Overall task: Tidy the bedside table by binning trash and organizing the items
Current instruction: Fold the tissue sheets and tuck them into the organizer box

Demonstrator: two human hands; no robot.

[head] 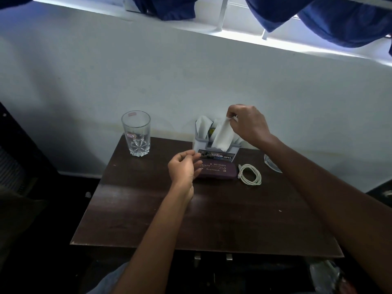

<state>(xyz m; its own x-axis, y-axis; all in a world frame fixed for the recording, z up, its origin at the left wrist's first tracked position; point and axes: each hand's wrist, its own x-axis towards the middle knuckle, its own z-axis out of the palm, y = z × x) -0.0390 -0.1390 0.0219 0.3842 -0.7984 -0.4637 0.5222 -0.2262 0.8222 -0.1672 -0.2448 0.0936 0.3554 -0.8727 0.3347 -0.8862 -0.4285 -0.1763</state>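
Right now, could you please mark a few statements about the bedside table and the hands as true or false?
1. The right hand pinches a white tissue at the holder. True.
2. The glass lies on its side. False: it stands upright.
3. The white cable is coiled to the right of the spectacle case. True.
4. The left hand grips the glass. False: it hovers by the case, away from the glass.
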